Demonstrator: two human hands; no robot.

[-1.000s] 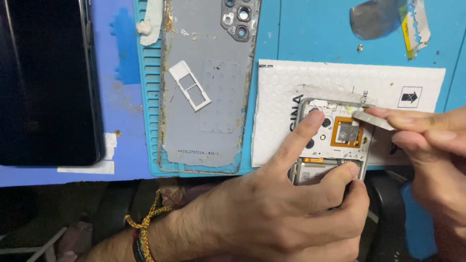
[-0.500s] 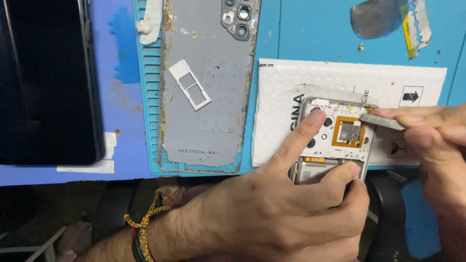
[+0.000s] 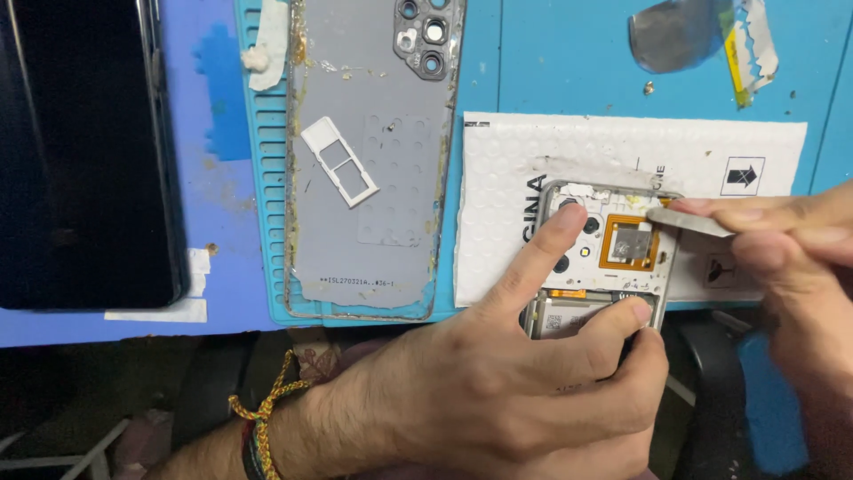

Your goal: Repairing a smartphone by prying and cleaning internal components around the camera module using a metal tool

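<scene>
Our left hand clamps the opened phone by its rigid frame; our right hand pinches a thin pry blade over fragile internals.

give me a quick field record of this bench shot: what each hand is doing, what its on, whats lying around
left hand: left hand steadies the opened phone, forefinger on its upper part
right hand: right hand pinches a thin metal pry tool, tip at the phone's top right edge
under phone: white bubble mailer
mat: teal work mat bearing the grey back cover
on cover: white SIM tray
far left: dark screen panel
</scene>
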